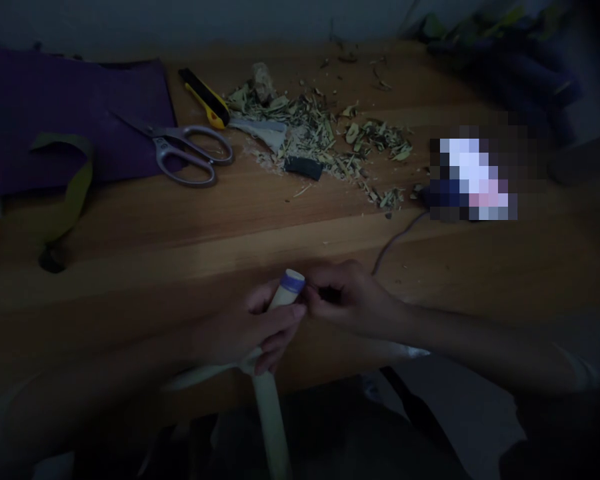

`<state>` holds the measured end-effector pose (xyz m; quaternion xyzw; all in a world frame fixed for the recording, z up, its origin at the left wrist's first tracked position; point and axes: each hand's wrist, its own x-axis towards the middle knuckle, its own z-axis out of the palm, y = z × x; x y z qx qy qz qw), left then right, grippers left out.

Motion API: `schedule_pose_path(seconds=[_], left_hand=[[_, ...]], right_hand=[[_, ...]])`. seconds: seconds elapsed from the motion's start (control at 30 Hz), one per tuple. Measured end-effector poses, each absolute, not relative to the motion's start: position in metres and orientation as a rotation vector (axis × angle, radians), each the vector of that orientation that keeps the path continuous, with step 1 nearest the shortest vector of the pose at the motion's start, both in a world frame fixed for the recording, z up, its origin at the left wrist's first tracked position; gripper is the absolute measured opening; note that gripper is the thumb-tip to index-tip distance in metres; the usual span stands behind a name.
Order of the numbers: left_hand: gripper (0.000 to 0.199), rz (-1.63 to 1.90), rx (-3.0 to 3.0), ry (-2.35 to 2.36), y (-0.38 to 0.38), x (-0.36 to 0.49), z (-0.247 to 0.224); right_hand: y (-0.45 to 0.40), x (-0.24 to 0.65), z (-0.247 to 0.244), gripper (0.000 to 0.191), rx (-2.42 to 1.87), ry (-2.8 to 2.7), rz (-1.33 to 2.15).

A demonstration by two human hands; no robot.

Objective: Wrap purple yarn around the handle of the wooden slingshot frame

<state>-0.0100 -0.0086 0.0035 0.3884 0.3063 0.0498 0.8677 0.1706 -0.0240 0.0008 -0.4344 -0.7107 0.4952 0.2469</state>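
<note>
A pale, peeled forked stick (pixel 273 427) is held over the near part of the table. My left hand (pixel 260 327) is wrapped round one prong just below its tip, with the fork under the fingers. A purple band of cord (pixel 293 285) circles that tip. Beside the band, my right hand (pixel 355 297) is closed, thumb and fingertips pinched together. A thin dark purple cord (pixel 399 235) runs from the right side of the table to this hand; its end between the fingers is hard to see in the dim light.
Scissors (pixel 163 148) lie partly on a purple sheet (pixel 70 100), near a curled strip (pixel 80 193). A yellow-black utility knife (pixel 205 100), a heap of shavings (pixel 307 123) and a small dark block (pixel 303 168) lie beyond. A bright pixelated patch (pixel 473 170) is at right.
</note>
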Motion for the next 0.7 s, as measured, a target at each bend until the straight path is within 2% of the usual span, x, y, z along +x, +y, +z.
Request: schedule_pose_path(seconds=[0.23,0.53,0.7], left_hand=[[0.031,0.093,0.768,0.637,-0.012,-0.013,0.004],[0.034,0.01,0.504,0.612,-0.005,-0.013,0.007],[0.035,0.007,0.638,0.657,-0.009,-0.015,0.003]], right_hand=[[-0.02,0.17,-0.006,0.024,-1.258,-1.876,1.421],[-0.018,0.175,0.007,0.012,-1.077,-2.321,1.396],[-0.012,0.183,0.019,0.017,-0.988,-2.345,1.319]])
